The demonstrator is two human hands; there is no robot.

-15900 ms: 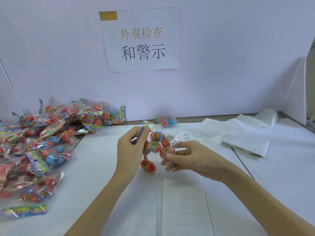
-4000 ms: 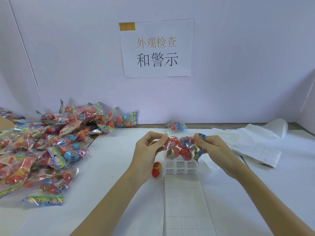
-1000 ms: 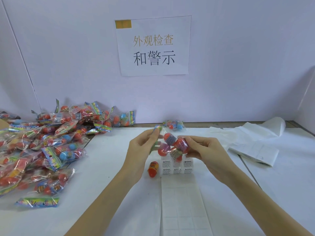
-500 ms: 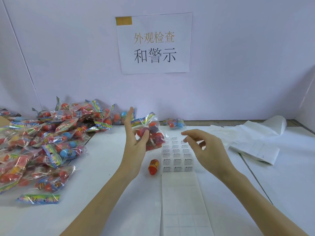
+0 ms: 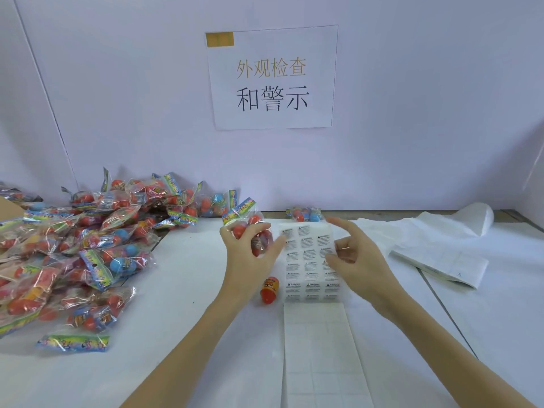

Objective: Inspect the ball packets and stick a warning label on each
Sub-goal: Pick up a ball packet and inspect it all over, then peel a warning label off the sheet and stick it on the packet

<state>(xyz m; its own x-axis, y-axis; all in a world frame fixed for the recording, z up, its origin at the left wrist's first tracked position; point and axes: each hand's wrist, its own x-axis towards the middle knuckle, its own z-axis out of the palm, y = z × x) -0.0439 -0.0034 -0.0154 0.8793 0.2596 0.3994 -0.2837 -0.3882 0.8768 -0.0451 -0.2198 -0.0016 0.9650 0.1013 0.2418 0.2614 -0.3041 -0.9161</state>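
- Left hand point(image 5: 250, 254): raised above the middle of the surface point(image 5: 176, 290), palm toward the far edge, fingers curled and clamped on a ball packet point(image 5: 250, 228).
- Right hand point(image 5: 356, 257): held over the label sheet point(image 5: 309, 260), fingers spread apart and loosely bent, gripping nothing.
- Ball packet: long axis tilted, printed header pointing up and toward the far edge; clear film, red balls inside.
- Label sheet: lies flat, long axis running from near edge to far edge, rows of printed warning labels.
- Packet pile point(image 5: 73, 245): along the left edge.
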